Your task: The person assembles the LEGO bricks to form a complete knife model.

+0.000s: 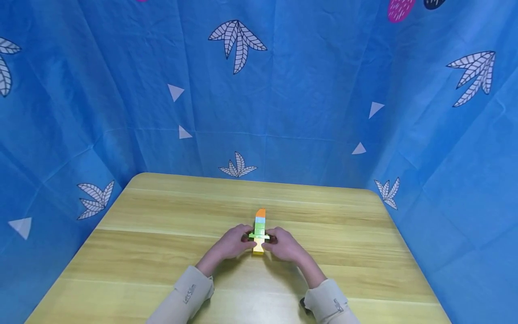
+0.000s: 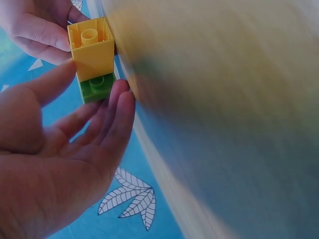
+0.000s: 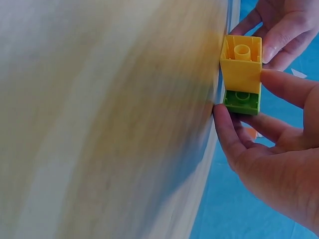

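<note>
A toy building-block assembly (image 1: 260, 228) points away from me near the middle of the table. It has an orange sloped tip (image 1: 261, 213), then a pale blue piece and green bricks. A light green plate crosses it above the yellow brick (image 1: 258, 246). Both wrist views show the hollow underside of that yellow brick (image 2: 94, 62), and below it the underside of the green plate (image 3: 241, 103). My left hand (image 1: 234, 242) holds the assembly from the left, thumb at the yellow brick. From the right, my right hand (image 1: 285, 245) grips it likewise. The fingers partly hide the plate's ends.
The wooden table (image 1: 170, 256) has rounded far corners. A blue patterned curtain (image 1: 283, 90) hangs behind it and along both sides.
</note>
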{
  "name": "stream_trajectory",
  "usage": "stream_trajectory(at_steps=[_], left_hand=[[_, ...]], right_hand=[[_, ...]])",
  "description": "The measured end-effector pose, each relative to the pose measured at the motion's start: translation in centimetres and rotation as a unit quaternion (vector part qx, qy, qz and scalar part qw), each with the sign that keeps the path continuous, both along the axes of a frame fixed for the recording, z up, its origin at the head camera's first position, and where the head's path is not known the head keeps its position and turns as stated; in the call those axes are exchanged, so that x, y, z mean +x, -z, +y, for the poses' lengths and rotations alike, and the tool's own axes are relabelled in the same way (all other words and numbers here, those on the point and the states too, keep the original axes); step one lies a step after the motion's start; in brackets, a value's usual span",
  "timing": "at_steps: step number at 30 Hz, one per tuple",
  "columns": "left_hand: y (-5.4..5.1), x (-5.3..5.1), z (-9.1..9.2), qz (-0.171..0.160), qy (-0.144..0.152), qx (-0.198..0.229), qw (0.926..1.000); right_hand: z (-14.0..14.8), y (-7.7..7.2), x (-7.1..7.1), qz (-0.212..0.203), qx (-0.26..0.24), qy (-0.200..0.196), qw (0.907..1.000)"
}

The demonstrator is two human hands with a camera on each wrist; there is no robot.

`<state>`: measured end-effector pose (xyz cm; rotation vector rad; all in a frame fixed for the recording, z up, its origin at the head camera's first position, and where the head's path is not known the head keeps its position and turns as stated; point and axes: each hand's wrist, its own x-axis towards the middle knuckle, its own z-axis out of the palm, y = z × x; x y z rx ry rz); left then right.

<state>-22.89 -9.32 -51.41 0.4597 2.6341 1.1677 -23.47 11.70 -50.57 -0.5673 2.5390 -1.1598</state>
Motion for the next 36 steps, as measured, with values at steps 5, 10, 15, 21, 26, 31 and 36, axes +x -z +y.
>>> stream_trajectory(at_steps=[5,10,15,21,26,31,36], left_hand=[[0.08,0.03,0.01,0.005,0.008,0.003,0.9999],[0.14,0.14,0.06,0.008,0.011,0.005,0.9999],[0.13,0.16,0.10,0.004,0.008,0.003,0.9999],[0.12,0.14,0.17,0.003,0.005,-0.007,1.0000],[0.22,0.00,0.24,0.001,0.004,-0.012,0.9999],[0.36,-0.09,0.37,-0.005,0.001,-0.021,0.9998],[0.31,-0.15,0.42,-0.003,0.002,-0.022,0.9998]], right_hand=[[0.12,0.05,-0.25,0.005,0.009,-0.005,0.9999],[0.21,0.21,-0.48,0.015,0.018,-0.013,0.9996],[0.17,0.16,-0.58,0.007,0.016,-0.015,0.9997],[0.11,0.20,-0.59,-0.006,0.013,-0.009,0.9999],[0.09,0.15,-0.60,-0.010,0.012,-0.006,0.9999],[0.08,0.23,-0.69,-0.008,0.017,-0.007,0.9998],[0.08,0.45,-0.76,-0.003,0.021,-0.009,0.9997]])
